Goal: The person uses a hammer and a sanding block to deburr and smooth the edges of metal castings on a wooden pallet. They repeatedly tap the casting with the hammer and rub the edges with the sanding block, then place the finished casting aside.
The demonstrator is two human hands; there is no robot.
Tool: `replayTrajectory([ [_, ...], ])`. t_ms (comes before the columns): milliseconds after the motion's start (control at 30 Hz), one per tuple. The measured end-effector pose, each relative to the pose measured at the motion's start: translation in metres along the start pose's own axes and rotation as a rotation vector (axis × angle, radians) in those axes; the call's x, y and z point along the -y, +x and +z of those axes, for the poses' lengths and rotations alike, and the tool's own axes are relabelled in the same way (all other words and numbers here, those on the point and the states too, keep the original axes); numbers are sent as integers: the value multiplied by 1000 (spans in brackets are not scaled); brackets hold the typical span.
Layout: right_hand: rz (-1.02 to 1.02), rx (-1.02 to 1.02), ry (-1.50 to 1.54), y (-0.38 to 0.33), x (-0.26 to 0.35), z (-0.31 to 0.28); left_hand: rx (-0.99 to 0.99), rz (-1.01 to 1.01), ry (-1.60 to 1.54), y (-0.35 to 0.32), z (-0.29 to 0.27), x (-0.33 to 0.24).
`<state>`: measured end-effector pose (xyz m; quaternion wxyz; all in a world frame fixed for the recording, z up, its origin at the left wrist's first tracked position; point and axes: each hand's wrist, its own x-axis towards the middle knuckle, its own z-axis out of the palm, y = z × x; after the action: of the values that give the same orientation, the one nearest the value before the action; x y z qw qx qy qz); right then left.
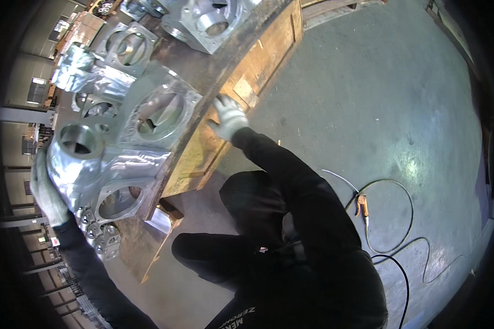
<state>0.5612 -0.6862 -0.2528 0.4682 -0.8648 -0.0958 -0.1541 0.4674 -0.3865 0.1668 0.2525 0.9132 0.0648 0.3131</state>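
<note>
A large shiny metal valve-body casting with a round bored neck and a square flange stands at the near end of a wooden workbench. Along its left side lies my left hand in a pale work glove, fingers stretched out flat and appearing to touch the metal. My right hand, gloved too, is at the bench's wooden side panel, with thumb and fingers apart and nothing in it. Between the hands, another casting shows a wide square flange with a round opening.
More metal castings crowd the bench top. Small shiny metal parts sit at its near left corner. On the grey floor to the right lies an orange air blow gun with a coiled hose. My bent knees are close to the bench.
</note>
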Motion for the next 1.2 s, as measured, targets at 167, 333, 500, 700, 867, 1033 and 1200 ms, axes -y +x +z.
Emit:
replayTrajectory([
  [167, -1, -125, -571, 65, 11, 47, 53, -66, -205, 3, -6, 12],
  [333, 287, 279, 41, 81, 2, 67, 20, -114, -197, 2, -8, 10],
  [500, 175, 115, 29, 75, -2, 85, 5, -133, -269, -3, -3, 2],
  [700, 132, 158, -46, 78, 2, 99, -3, -123, -291, -6, -1, -1],
  [867, 106, 205, -83, 72, 1, 101, -34, 24, -71, -13, 2, -5],
  [1033, 77, 235, -128, 69, -1, 102, -16, -40, -112, -17, 4, -9],
  [1200, 48, 261, -165, 72, -2, 105, -8, -89, -274, -17, 3, -8],
])
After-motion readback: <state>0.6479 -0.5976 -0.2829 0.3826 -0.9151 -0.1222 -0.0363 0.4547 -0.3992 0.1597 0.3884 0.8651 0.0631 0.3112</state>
